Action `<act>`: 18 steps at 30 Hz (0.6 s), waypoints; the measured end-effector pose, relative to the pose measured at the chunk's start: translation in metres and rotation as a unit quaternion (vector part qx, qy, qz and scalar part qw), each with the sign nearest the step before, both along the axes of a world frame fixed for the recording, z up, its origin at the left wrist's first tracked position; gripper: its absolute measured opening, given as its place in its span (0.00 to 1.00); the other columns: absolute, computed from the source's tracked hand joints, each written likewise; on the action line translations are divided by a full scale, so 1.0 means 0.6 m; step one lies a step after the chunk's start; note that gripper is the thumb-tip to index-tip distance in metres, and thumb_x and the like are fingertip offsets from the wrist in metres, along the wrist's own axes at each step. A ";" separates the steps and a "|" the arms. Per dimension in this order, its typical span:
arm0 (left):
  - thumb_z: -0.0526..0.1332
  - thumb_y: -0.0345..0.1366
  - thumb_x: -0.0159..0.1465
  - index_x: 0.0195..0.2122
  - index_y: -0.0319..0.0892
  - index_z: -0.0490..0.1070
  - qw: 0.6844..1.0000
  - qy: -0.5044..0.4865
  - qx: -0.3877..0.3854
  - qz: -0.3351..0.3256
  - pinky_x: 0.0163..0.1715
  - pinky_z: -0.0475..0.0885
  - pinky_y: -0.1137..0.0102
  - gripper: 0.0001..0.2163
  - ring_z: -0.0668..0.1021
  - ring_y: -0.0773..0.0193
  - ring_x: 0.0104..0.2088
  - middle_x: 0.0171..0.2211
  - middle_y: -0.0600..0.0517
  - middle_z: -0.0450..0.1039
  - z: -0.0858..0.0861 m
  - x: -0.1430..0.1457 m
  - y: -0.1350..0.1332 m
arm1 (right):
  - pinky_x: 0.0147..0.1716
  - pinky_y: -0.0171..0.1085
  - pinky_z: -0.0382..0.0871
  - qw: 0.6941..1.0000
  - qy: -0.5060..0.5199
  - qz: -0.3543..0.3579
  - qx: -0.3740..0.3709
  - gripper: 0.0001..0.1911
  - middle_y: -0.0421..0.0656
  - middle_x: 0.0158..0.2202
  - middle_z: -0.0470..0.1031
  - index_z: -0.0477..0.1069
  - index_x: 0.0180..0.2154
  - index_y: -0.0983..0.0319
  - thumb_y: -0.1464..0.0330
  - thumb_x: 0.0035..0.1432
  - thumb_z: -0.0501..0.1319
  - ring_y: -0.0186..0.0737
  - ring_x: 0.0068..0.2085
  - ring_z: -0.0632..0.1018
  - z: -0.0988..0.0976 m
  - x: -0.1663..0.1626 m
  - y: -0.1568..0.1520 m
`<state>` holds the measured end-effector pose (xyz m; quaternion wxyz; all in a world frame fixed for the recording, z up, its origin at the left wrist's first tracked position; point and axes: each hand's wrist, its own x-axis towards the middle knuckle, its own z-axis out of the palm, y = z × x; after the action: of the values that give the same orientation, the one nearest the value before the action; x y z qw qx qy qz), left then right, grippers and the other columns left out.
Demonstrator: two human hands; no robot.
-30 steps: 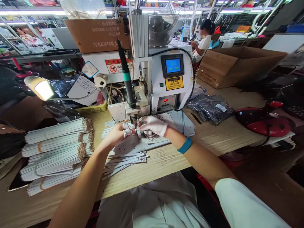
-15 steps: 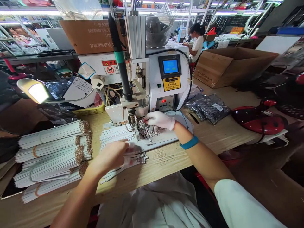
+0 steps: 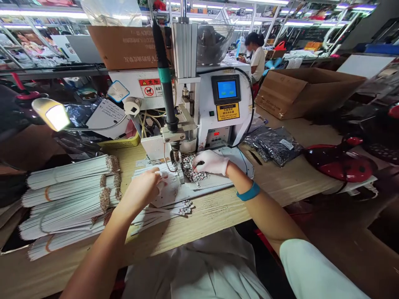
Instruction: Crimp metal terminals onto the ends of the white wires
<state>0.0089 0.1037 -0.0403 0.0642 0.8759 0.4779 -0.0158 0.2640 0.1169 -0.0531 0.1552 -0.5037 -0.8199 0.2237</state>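
My left hand (image 3: 146,183), with white coverings on some fingertips, is closed beside the loose white wires (image 3: 143,170) left of the soldering head (image 3: 175,151). What its fingers pinch is too small or hidden to make out. In a white glove, my right hand (image 3: 212,162) reaches into a heap of small metal connectors (image 3: 195,174) on the machine's base plate. Its thumb and fingertips come together at the heap; anything between them is hidden. White wires with connectors on their ends (image 3: 185,207) lie on the table in front of the plate.
Bundles of white wires (image 3: 68,195) are stacked at left, near a lit lamp (image 3: 56,116). The machine has a blue screen (image 3: 227,89). Plastic bags (image 3: 277,143), a cardboard box (image 3: 289,93) and a red ladybird-shaped object (image 3: 343,164) stand right. Another person (image 3: 257,60) sits behind.
My left hand has moved up and away from the connector-ended wires, toward the loose wires by the soldering head. My right hand stays at the connectors, slightly lower. The view has shifted slightly.
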 end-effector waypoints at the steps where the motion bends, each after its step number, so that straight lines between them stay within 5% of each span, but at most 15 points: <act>1: 0.51 0.30 0.56 0.34 0.41 0.73 1.000 -0.014 0.023 0.005 0.27 0.64 0.72 0.11 0.74 0.61 0.31 0.34 0.46 0.71 -0.005 0.003 0.008 | 0.30 0.32 0.59 1.000 -0.009 0.000 0.007 0.05 0.41 0.31 0.74 0.76 0.28 0.63 0.69 0.46 0.63 0.36 0.33 0.72 -0.001 -0.002 0.000; 8: 0.51 0.25 0.52 0.31 0.39 0.73 0.992 -0.127 -0.003 -0.013 0.37 0.66 0.74 0.12 0.73 0.62 0.36 0.33 0.47 0.72 -0.035 0.016 0.034 | 0.27 0.32 0.62 0.992 0.086 -0.084 -0.028 0.05 0.41 0.27 0.73 0.72 0.29 0.64 0.69 0.49 0.60 0.33 0.29 0.72 -0.008 -0.019 -0.002; 12: 0.52 0.28 0.53 0.33 0.41 0.75 0.987 -0.156 -0.038 0.025 0.30 0.65 0.74 0.12 0.74 0.63 0.30 0.29 0.50 0.74 -0.026 0.010 0.033 | 0.17 0.29 0.61 0.953 0.245 -0.110 -0.141 0.07 0.40 0.24 0.70 0.68 0.32 0.65 0.68 0.50 0.59 0.29 0.20 0.70 -0.015 -0.027 -0.001; 18: 0.55 0.31 0.53 0.36 0.41 0.75 0.968 -0.231 -0.088 0.052 0.30 0.66 0.74 0.13 0.75 0.63 0.29 0.27 0.51 0.76 -0.018 0.003 0.031 | 0.16 0.29 0.66 0.887 0.388 -0.080 -0.238 0.10 0.40 0.27 0.69 0.67 0.34 0.66 0.70 0.47 0.62 0.30 0.21 0.72 -0.020 -0.041 -0.003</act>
<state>0.0110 0.1226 -0.0511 0.2499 0.8206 0.4922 0.1484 0.2396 0.1150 -0.0648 0.3538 -0.4627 -0.5730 0.5766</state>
